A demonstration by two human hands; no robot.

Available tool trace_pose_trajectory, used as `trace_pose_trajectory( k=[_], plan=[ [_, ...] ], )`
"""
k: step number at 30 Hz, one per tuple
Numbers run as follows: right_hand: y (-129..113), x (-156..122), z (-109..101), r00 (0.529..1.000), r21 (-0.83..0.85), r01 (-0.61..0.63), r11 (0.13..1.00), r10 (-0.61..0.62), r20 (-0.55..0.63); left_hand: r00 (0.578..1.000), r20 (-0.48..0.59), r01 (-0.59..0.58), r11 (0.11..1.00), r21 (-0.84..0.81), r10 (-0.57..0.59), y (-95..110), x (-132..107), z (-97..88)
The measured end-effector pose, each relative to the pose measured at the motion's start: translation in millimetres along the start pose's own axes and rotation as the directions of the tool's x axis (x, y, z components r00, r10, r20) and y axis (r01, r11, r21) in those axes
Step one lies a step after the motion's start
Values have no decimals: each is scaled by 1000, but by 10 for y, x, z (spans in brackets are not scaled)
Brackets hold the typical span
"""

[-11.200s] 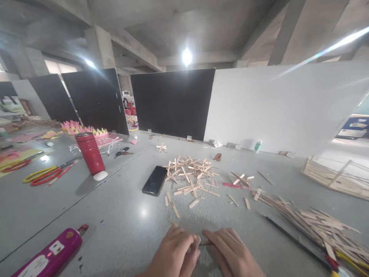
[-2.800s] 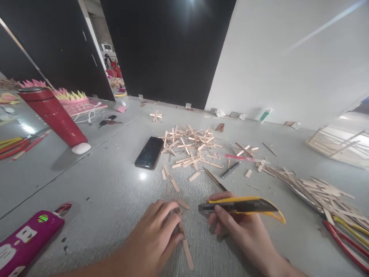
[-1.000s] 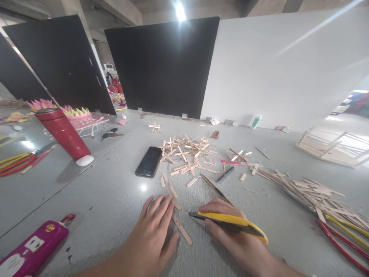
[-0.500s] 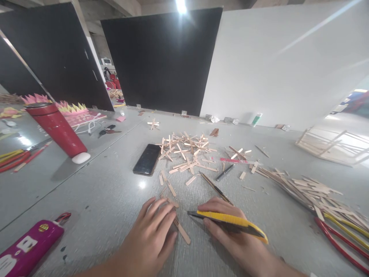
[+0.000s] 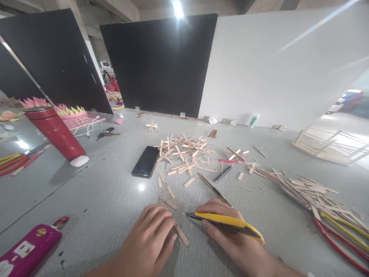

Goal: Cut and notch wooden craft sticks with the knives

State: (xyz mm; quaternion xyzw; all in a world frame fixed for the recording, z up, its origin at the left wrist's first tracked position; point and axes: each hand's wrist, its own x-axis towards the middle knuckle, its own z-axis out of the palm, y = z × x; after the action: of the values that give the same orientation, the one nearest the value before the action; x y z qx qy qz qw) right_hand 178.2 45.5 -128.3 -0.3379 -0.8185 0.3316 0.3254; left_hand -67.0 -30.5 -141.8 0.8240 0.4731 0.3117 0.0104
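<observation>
My left hand (image 5: 151,234) rests low on the table with its fingers curled together over a wooden craft stick (image 5: 182,234). The stick's rounded end sticks out to the right, and its other end is hidden under the fingers. In my right hand (image 5: 230,231) is a yellow and black utility knife (image 5: 227,220), its dark blade tip pointing left towards the stick but apart from it. Just beyond my left fingers lies a cut stick piece (image 5: 170,204), with other pieces (image 5: 170,190) further off. A brown pencil (image 5: 213,188) lies beyond my right hand.
A heap of craft sticks (image 5: 187,148) spreads mid-table beside a phone (image 5: 145,161). A pen (image 5: 223,173) lies nearby. Red-and-yellow-handled pliers (image 5: 331,238) and more sticks (image 5: 317,190) are at right. At left stand a red flask (image 5: 56,132) and a purple case (image 5: 31,246).
My left fingers have drawn in and curled closer over the stick, uncovering small pieces beyond them. The knife stays in my right hand, nearly still. The view has shifted slightly.
</observation>
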Motion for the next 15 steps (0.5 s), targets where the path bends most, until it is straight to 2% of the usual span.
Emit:
trace_pose_trajectory(
  k=[4,9,15],
  plan=[
    [64,-42,28,999,-40,-22,999,21,-32,998,61,12,1000,-10,-12,7,5,-32],
    [142,-87,58,998,-100,-17,995,10,-66,993,122,-13,999,41,8,-25,-30,17],
    [128,-85,57,996,-104,-7,995,-2,-91,986,167,-15,999,51,7,-41,-47,36]
  ],
)
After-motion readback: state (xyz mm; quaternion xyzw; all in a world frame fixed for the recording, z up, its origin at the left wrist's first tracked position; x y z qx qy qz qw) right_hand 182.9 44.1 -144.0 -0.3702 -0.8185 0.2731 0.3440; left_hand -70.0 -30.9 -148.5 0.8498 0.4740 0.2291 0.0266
